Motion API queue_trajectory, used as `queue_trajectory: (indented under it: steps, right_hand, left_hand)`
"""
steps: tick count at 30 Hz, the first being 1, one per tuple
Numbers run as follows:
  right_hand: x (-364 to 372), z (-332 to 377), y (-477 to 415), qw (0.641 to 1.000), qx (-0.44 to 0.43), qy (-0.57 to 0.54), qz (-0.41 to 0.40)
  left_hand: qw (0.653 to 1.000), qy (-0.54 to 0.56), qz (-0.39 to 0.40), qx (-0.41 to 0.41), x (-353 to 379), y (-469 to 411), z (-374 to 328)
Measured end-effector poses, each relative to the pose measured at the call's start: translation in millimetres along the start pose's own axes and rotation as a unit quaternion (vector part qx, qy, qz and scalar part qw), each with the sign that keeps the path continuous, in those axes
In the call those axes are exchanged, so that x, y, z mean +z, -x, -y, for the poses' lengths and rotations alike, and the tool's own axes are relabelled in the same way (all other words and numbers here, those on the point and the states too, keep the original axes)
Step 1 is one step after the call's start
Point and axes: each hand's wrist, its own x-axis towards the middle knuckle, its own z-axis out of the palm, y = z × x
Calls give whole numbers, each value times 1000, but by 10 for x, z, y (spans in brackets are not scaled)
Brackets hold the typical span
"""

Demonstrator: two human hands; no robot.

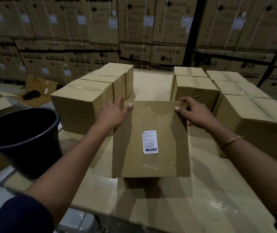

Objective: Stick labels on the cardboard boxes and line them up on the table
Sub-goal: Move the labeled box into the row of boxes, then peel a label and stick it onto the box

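Observation:
A cardboard box (pixel 166 145) stands in the middle of the table (pixel 201 207), its near face turned up toward me. A white label (pixel 150 142) with a barcode is stuck on that face, with a strip of clear tape below it. My left hand (pixel 113 113) grips the box's far top edge at the left corner. My right hand (pixel 194 111) grips the same edge at the right corner. A row of sealed boxes (pixel 82 101) runs back on the left. Two more rows of boxes (pixel 195 91) stand on the right.
A black bucket (pixel 22 132) stands at the table's left edge. Stacked LG cartons (pixel 168 54) form a wall behind the table. Flattened cardboard (pixel 40 88) lies on the floor at the left. A lane of bare table runs between the left and right rows.

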Motion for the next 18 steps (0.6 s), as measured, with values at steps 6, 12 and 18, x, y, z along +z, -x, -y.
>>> queue_trajectory:
  steps: [6,12,18]
  right_hand:
    - [339,-21,182,997,33,46,-56]
    - [560,-47,224,992,23,49,-115]
    - [774,26,434,975,-40,181,-126]
  left_hand:
    - [994,77,-75,6,358,266,-51]
    - [988,59,-139,39,499,247,33]
    - [984,75,-151,51,545,188,59]
